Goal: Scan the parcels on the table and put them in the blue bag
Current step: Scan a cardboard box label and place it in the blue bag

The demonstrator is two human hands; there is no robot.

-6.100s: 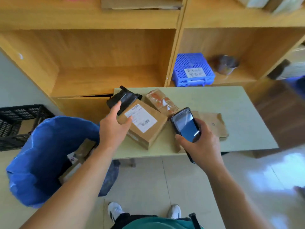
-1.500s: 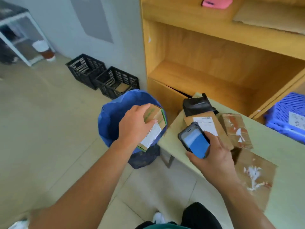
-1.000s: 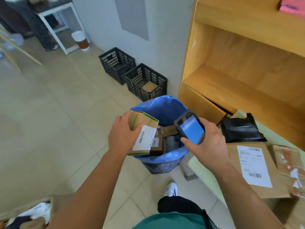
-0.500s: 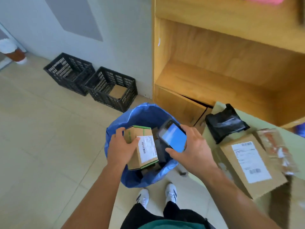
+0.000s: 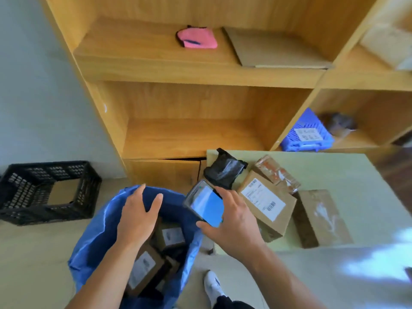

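The left hand [image 5: 138,217], spread and empty over the blue plastic bag [image 5: 93,237], has dropped its load among the labelled cardboard boxes [image 5: 142,266] inside, while the right hand [image 5: 231,221] grips the black handheld scanner [image 5: 206,205], so the brown parcels [image 5: 265,202] right of the bag come next.

At 7 o'clock my blue bag [image 5: 98,230] stands open, labelled brown boxes [image 5: 143,267] inside. At 4 o'clock on the desk [image 5: 356,175] lie a black pouch [image 5: 224,172], a labelled carton [image 5: 265,201], a taped packet [image 5: 276,172] and a taped brown box [image 5: 321,217].

Blue bag [image 5: 95,237] glossy plastic, parcels [image 5: 321,217] matt cardboard w/ paper labels [image 5: 263,202], shelf [image 5: 189,134] smooth wood.
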